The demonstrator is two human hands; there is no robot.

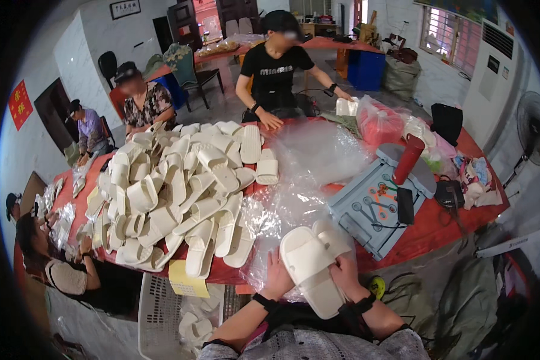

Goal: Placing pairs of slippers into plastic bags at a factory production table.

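A pair of cream slippers (308,264) is held over the table's near edge, one sole-down strap facing up and the other partly behind it. My right hand (348,277) is closed on the pair at its right side. By the left edge of the slippers is my left hand (276,276), its fingers curled at a clear plastic bag (255,258) and partly hidden. More clear plastic sheeting (309,156) spreads over the table beyond. To the left rises a large pile of loose cream slippers (177,192).
A grey-blue plastic stool (366,225) with a red cylinder (408,159) stands at right on the red-covered table (450,231). A white basket (156,315) holds slippers below. Across the table a person in black (276,72) reaches out; several others sit left.
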